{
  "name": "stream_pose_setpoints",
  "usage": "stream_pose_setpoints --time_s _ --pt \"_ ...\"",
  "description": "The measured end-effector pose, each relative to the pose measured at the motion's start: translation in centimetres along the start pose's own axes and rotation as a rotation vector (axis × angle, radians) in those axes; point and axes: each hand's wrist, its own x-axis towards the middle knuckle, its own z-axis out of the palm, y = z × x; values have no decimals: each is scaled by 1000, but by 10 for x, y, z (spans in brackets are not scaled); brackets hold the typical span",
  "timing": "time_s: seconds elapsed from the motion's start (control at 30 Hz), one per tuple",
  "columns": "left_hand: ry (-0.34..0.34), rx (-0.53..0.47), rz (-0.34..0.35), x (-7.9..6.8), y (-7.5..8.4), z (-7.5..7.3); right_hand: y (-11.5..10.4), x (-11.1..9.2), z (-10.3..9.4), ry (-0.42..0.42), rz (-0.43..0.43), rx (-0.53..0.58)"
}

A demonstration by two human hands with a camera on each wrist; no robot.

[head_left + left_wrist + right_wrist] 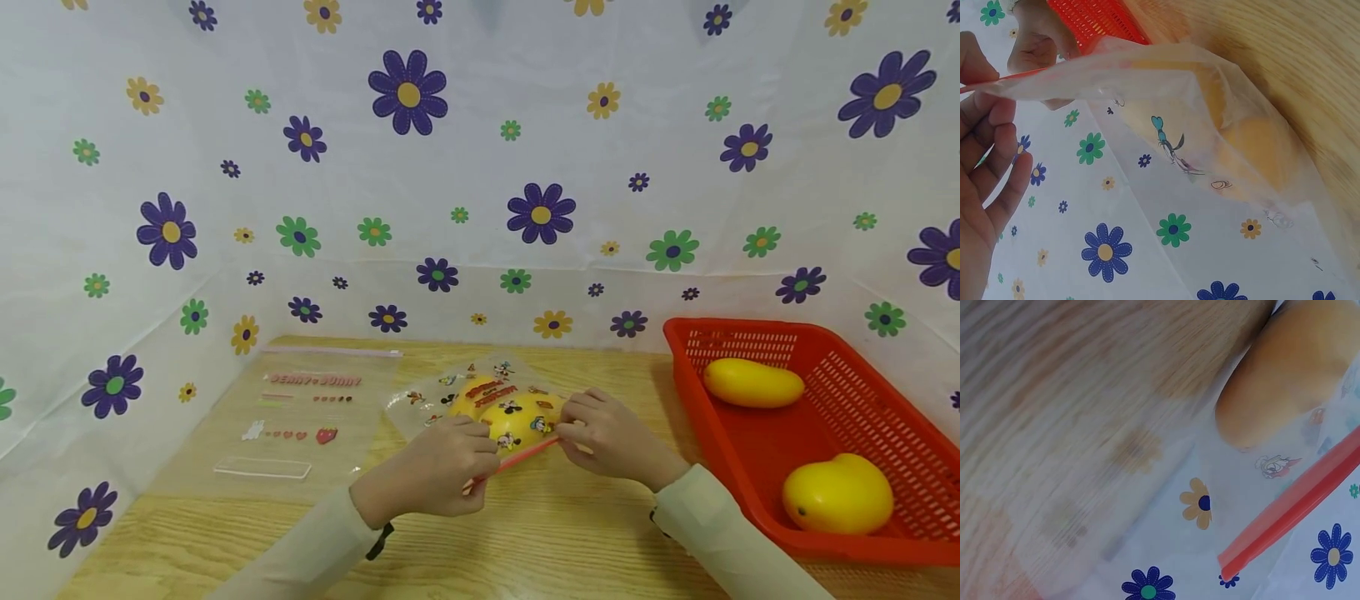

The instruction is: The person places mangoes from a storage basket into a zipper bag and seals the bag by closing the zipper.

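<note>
1. Pinching the red strip [527,454], the left hand [435,468] and right hand [613,437] had closed grips near its ends; presumably this tautened it;
2. The printed bag [491,393] lay mid-tabletop [525,542]; yellow fruit [517,414] inside probably weighted it;
3. Its strip side faced the person; the strip's long axis slanted, right end nearer the back edge.

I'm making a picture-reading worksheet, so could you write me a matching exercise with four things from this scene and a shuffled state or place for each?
Things:
1. Basket
2. Left hand
3. Bunny bag
4. Cartoon bag

States or places:
A. Flat on the table
B. Clear, with a red strip
C. Red, at far right
D. Pinching a bag's edge

Pairs: 1-C, 2-D, 3-A, 4-B
</note>
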Motion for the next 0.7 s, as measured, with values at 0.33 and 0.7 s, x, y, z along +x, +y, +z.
stream_pose_setpoints --time_s 0.33,0.7 --pt "-21 -4 -8 -2 0 -1 2 -6 2 0 48 -2" --pt "-14 15 -7 0 -1 0 0 -12 1 -42 154 -59"
